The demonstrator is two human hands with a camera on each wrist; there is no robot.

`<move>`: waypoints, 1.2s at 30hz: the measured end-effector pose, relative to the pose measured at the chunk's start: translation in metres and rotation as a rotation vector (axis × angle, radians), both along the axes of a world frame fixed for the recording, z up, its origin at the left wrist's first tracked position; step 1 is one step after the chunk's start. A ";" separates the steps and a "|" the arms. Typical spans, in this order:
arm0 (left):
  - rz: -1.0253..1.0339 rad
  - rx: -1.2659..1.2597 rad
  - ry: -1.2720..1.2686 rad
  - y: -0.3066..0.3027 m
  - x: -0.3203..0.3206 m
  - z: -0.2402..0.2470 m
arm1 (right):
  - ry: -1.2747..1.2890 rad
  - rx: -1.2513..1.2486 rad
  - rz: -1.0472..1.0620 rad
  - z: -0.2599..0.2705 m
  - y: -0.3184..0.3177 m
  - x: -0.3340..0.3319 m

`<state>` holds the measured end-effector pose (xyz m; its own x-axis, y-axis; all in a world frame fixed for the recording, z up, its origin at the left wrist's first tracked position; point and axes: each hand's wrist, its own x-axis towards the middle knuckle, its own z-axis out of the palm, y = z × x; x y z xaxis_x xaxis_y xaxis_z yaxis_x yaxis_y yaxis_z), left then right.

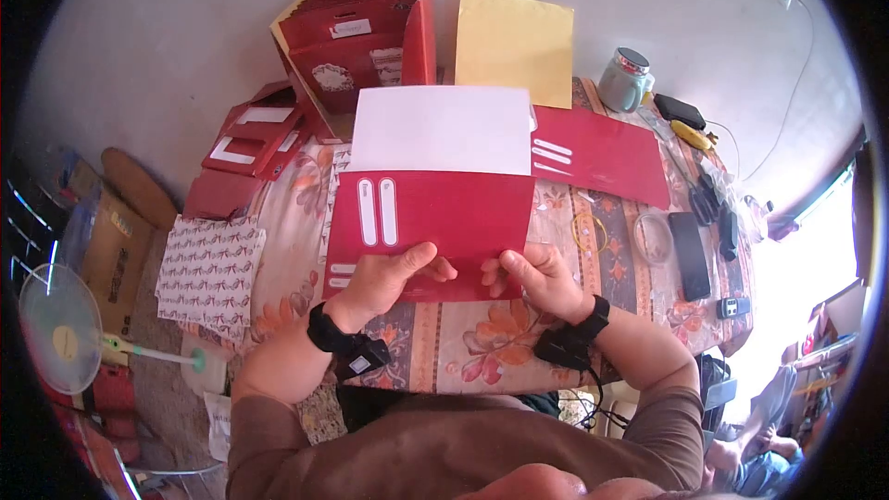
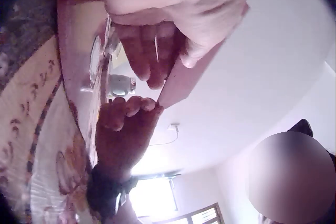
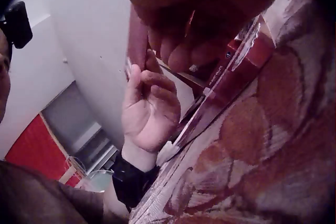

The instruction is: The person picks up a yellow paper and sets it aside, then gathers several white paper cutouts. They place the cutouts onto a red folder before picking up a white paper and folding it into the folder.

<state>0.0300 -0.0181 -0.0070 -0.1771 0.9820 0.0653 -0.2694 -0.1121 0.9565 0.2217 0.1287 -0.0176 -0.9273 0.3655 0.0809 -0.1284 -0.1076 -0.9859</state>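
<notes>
A red card [image 1: 444, 213] with white label strips is in front of me, its near part between my hands. My left hand [image 1: 394, 280] pinches it at the left, thumb on top. At the right, my right hand [image 1: 542, 280] pinches it with thumb and curled fingers. In the left wrist view, the raised red card [image 2: 191, 79] runs from one hand to the other. The right wrist view shows the left hand [image 3: 152, 108] with thumb and fingertips at the card's edge. A white sheet [image 1: 440, 130] shows past the red card's far edge.
A red expanding file [image 1: 370, 46] stands against the wall beside a yellow board [image 1: 514, 46]. Red pieces [image 1: 245, 148] and patterned sheets [image 1: 208, 273] lie left. Another red card [image 1: 611, 157], a mug [image 1: 625, 79], a banana [image 1: 690, 135], a phone [image 1: 688, 255] and a round clear lid [image 1: 653, 238] are right.
</notes>
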 end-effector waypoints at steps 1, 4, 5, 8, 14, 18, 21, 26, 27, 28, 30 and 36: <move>0.035 0.022 0.009 0.000 0.000 -0.001 | -0.017 -0.012 0.025 0.001 0.001 0.000; 0.060 0.049 -0.012 0.000 0.000 -0.001 | 0.034 -0.020 0.065 0.003 0.000 -0.001; 0.059 0.047 -0.044 0.000 0.001 -0.002 | 0.099 -0.023 0.088 0.002 -0.002 -0.001; 0.007 0.027 -0.027 -0.001 0.008 0.003 | 0.053 0.049 0.159 0.002 -0.001 -0.001; -0.105 -0.020 -0.049 0.002 0.015 0.000 | 0.220 0.336 0.008 0.003 -0.010 -0.006; -0.093 -0.046 -0.065 0.001 0.017 -0.003 | 0.177 0.372 0.049 0.001 -0.009 -0.003; -0.101 -0.049 -0.101 0.000 0.015 -0.003 | 0.158 0.280 0.062 -0.003 -0.010 -0.002; -0.032 -0.014 -0.143 0.000 0.010 0.000 | 0.068 0.141 0.019 0.006 -0.011 0.003; -0.024 -0.002 -0.151 0.001 0.010 0.001 | 0.060 0.147 0.032 0.006 -0.010 0.003; -0.015 0.010 -0.158 0.001 0.010 0.001 | 0.052 0.152 0.047 0.005 -0.010 0.003; 0.004 -0.002 -0.170 0.001 0.011 -0.002 | 0.024 0.147 0.050 0.007 -0.009 0.003; 0.042 0.003 -0.197 0.000 0.014 -0.002 | 0.083 0.108 0.047 0.007 -0.010 0.003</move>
